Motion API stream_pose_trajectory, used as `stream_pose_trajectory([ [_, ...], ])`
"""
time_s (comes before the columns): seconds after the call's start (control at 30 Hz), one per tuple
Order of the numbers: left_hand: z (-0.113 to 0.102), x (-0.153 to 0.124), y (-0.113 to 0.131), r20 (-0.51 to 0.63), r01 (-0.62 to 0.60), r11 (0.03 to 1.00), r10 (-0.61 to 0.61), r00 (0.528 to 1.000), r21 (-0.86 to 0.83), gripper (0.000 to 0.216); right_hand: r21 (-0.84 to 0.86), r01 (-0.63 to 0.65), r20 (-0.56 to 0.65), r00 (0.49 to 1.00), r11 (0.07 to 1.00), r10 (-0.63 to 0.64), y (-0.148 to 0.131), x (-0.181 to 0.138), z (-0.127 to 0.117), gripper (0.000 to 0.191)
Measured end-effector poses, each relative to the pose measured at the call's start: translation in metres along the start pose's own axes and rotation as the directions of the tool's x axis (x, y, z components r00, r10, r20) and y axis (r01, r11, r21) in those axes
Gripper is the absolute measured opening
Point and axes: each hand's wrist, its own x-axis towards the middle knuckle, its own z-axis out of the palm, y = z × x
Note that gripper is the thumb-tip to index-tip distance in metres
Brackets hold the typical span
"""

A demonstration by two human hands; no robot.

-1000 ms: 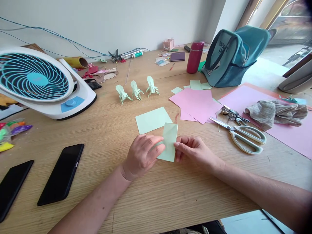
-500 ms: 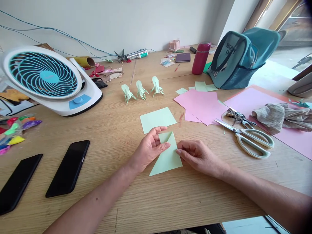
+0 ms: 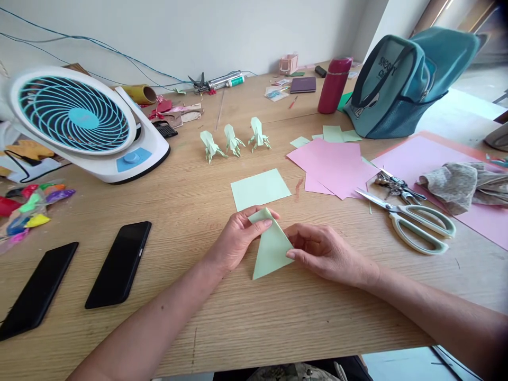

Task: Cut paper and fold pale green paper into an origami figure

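Note:
A pale green sheet of paper (image 3: 271,254), folded on a slant, is held between both hands over the wooden table. My left hand (image 3: 238,235) pinches its upper left part, thumb on top and fingers behind. At the lower right edge, my right hand (image 3: 323,251) grips the paper between thumb and fingers. Just beyond the hands lies a flat pale green rectangle of paper (image 3: 261,189). Farther back stand three folded green paper figures, a left one (image 3: 210,146), a middle one (image 3: 233,141) and a right one (image 3: 259,134).
Scissors (image 3: 413,221), keys (image 3: 399,186) and pink sheets (image 3: 337,164) lie to the right, with a grey cloth (image 3: 456,185). Behind are a red flask (image 3: 334,87) and a teal backpack (image 3: 391,87). On the left are a fan (image 3: 79,116) and two black phones (image 3: 119,264).
The green paper has turned in my hands and its top is folded over to the left, making a narrower shape. My view has shifted slightly.

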Motion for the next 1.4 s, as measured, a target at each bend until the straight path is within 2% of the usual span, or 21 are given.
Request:
stream_pose_trajectory([
  [0.1,-0.001,0.002,-0.001,-0.075,-0.028,0.996,0.022,0.997,-0.088,0.01,0.011,-0.009,0.0,1.0,1.0,0.009,0.001,0.001,0.001,0.024],
  [0.2,-0.001,0.002,-0.001,-0.109,-0.057,0.989,0.042,0.993,-0.137,0.012,-0.081,-0.01,-0.047,0.999,0.997,0.007,-0.002,0.001,0.0,0.015],
  [0.33,-0.002,0.003,-0.001,-0.129,-0.083,0.976,0.058,0.99,-0.2,0.014,-0.202,0.027,-0.151,0.987,0.979,-0.059,-0.003,0.001,0.0,0.023],
  [0.5,0.003,0.002,-0.006,-0.082,0.0,0.952,-0.027,0.996,-0.307,0.017,-0.268,0.108,-0.235,0.956,0.957,-0.174,0.001,0.001,0.0,0.023],
  [0.67,0.009,0.0,-0.016,-0.045,0.064,0.93,-0.086,0.995,-0.361,0.016,-0.162,0.149,-0.206,0.962,0.975,-0.181,-0.005,-0.002,-0.005,0.024],
  [0.77,0.007,0.002,-0.017,-0.096,0.022,0.91,-0.068,0.993,-0.415,0.016,-0.013,0.167,-0.161,0.973,0.986,-0.167,-0.009,-0.003,-0.007,0.032],
  [0.83,0.005,0.003,-0.017,-0.127,-0.011,0.894,-0.051,0.991,-0.448,0.016,0.034,0.157,-0.171,0.974,0.987,-0.149,-0.008,-0.002,-0.006,0.028],
  [1.07,0.006,0.001,-0.02,-0.121,-0.012,0.877,-0.053,0.991,-0.481,0.019,-0.109,0.139,-0.232,0.959,0.984,-0.161,-0.002,0.003,0.001,0.025],
  [1.27,0.006,0.003,-0.021,-0.112,-0.018,0.843,-0.05,0.992,-0.537,0.02,-0.015,0.136,-0.133,0.982,0.991,-0.137,0.001,0.002,0.003,0.024],
  [1.4,0.009,0.004,-0.022,-0.086,-0.015,0.85,-0.036,0.996,-0.527,0.022,-0.049,0.129,-0.17,0.976,0.99,-0.135,0.005,0.002,0.007,0.029],
])
